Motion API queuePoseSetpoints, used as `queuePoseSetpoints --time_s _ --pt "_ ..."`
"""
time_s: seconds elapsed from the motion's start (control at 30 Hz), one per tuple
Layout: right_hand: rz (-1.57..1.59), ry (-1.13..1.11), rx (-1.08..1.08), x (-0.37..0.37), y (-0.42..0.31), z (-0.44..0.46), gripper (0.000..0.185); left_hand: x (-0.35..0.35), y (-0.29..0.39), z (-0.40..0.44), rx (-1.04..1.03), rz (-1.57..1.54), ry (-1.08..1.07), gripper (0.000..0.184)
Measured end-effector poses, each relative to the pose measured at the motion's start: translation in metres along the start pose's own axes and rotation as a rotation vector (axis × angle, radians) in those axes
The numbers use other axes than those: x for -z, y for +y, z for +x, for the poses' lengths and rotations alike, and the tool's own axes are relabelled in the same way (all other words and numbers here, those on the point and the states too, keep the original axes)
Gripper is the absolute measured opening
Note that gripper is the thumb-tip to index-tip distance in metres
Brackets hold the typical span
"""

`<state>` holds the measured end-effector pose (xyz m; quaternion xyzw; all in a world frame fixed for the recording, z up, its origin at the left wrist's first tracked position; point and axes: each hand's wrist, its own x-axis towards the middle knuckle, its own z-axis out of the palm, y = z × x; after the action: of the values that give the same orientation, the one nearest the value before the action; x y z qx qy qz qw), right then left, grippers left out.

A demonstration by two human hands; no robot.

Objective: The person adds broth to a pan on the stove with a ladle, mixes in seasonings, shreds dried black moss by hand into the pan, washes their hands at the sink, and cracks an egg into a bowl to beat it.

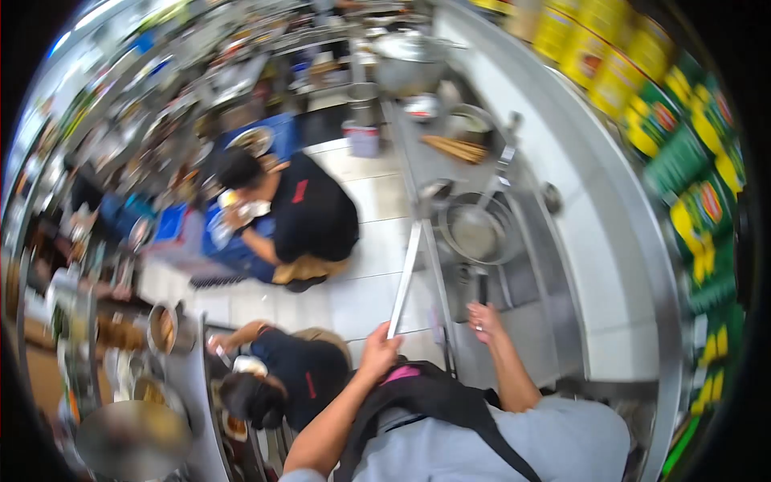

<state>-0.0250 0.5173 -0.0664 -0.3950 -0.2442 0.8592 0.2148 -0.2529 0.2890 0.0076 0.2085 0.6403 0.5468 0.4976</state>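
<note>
My left hand (381,350) is closed around the lower end of a long, pale, flat strip (407,277) that points up and away over the floor beside the counter. My right hand (484,321) grips the black handle (483,287) of a utensil at the counter; its far end is blurred. Just beyond the right hand, a round metal pan (475,232) sits on the steel counter, with a long-handled ladle (491,193) resting in it. A smaller metal bowl (438,189) is left of the pan.
Two people in dark shirts (315,210) are low down at the left, one near blue bins (170,222). Farther along the counter (526,341) are wooden sticks (454,149) and a large lidded pot (409,68). Green and yellow cans (700,213) line the right shelf.
</note>
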Motion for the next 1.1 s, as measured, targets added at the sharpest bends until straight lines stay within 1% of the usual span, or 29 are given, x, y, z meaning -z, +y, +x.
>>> queuePoseSetpoints --time_s 0.07,0.1,0.17,0.23,0.3,0.33,0.37,0.4,0.43,0.47,0.5,0.53,0.57,0.6,0.67,0.73,0.77,0.8,0.83,0.97,1.03,1.1 --pt "-0.097 0.117 0.045 -0.029 0.002 -0.003 0.026 0.011 -0.003 0.001 0.015 -0.058 0.033 0.035" --pt "-0.072 0.156 0.072 -0.026 0.003 -0.011 0.026 0.012 -0.001 0.000 0.014 -0.059 -0.006 0.034" --pt "-0.140 0.047 0.103 -0.030 0.007 0.001 0.027 0.014 -0.001 -0.003 0.008 -0.067 0.028 0.034" --pt "-0.122 0.055 0.088 -0.020 0.007 0.001 0.027 0.011 -0.010 0.004 0.023 -0.075 0.022 0.033" --pt "-0.110 0.052 0.052 -0.010 0.009 0.003 0.027 0.006 0.000 0.001 0.042 -0.031 0.016 0.026" --pt "-0.114 0.033 0.024 0.001 0.009 0.007 0.026 0.007 -0.005 -0.001 0.002 0.041 0.020 0.025" --pt "0.040 0.024 -0.013 0.012 0.009 0.004 0.024 0.005 -0.010 0.003 -0.003 0.078 -0.005 0.028" --pt "-0.158 0.021 0.033 0.030 0.008 0.010 0.020 0.000 -0.024 0.007 -0.180 0.169 0.041 0.030" --pt "-0.100 -0.004 0.074 0.021 0.000 -0.002 0.017 -0.006 -0.010 0.001 -0.144 0.119 0.033 0.030" --pt "-0.105 -0.010 0.092 0.029 -0.003 -0.001 0.011 -0.010 -0.011 0.002 -0.300 0.166 0.064 0.028" --pt "-0.149 -0.037 0.127 0.049 -0.003 0.004 0.009 -0.012 0.003 -0.004 -0.217 0.193 0.039 0.029" --pt "-0.161 0.062 0.092 0.044 -0.010 -0.001 0.008 -0.016 -0.007 -0.001 -0.307 0.181 0.073 0.031" --pt "-0.121 0.072 0.096 0.044 -0.009 0.006 0.013 -0.015 -0.009 -0.002 -0.363 0.241 0.124 0.032" --pt "-0.138 0.022 0.108 0.049 -0.013 -0.001 0.016 -0.021 -0.004 -0.005 -0.426 0.302 0.124 0.032" --pt "-0.172 -0.069 0.090 0.048 -0.019 0.003 0.020 -0.023 0.007 -0.015 -0.335 0.241 0.105 0.032" --pt "-0.116 -0.047 0.092 0.049 -0.023 0.002 0.025 -0.024 0.004 -0.013 -0.366 0.259 0.128 0.032" --pt "-0.126 -0.065 0.084 0.046 -0.024 0.006 0.025 -0.023 0.009 -0.016 -0.341 0.269 0.131 0.031" --pt "-0.135 -0.030 0.100 0.040 -0.022 0.001 0.029 -0.024 0.010 -0.018 -0.315 0.281 0.121 0.030" --pt "-0.144 0.004 0.116 0.036 -0.022 -0.001 0.033 -0.024 0.004 -0.014 -0.334 0.251 0.123 0.030" --pt "-0.144 -0.025 0.104 0.041 -0.026 0.005 0.034 -0.025 0.003 -0.013 -0.315 0.229 0.137 0.030" --pt "-0.138 -0.015 0.107 0.038 -0.027 0.004 0.035 -0.027 -0.003 -0.008 -0.363 0.228 0.167 0.030" --pt "-0.140 -0.015 0.107 0.037 -0.027 0.004 0.035 -0.026 -0.001 -0.010 -0.343 0.221 0.160 0.030"
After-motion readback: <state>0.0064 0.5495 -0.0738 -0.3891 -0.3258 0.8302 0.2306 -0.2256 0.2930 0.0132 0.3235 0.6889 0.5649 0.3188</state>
